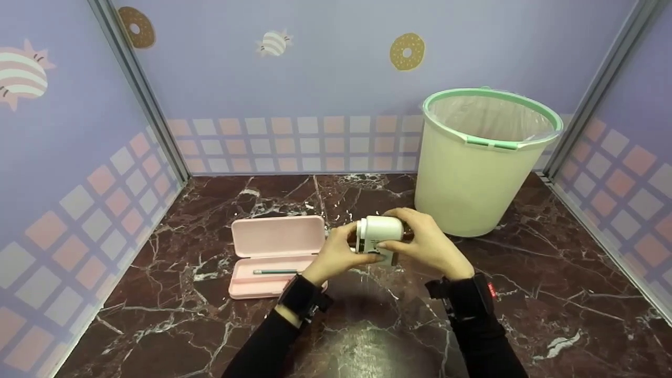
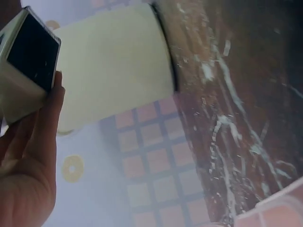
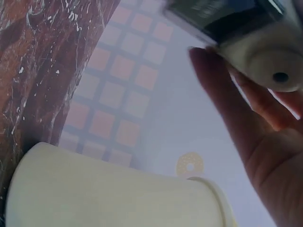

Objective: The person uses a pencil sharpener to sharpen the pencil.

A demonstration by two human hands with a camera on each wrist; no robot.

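A white desktop pencil sharpener (image 1: pixel 384 228) is held up over the table between both hands. It has a rounded body, and a dark glossy panel (image 2: pixel 33 47) shows on it in the left wrist view. A dark round hole is visible on its end in the right wrist view. My left hand (image 1: pixel 336 255) grips its left side, thumb underneath. From the right, my right hand (image 1: pixel 424 242) holds the body between thumb and fingers. Left of the hands lies an open pink pencil case (image 1: pixel 278 237) with a dark teal pencil (image 1: pixel 275 272) in its tray.
A tall pale bin (image 1: pixel 472 184) with a green rim and a clear liner stands at the back right. Patterned panels (image 1: pixel 325 73) enclose the dark marbled table (image 1: pixel 399 336) at the back and sides. My left forearm overlaps the case's right front corner in the head view.
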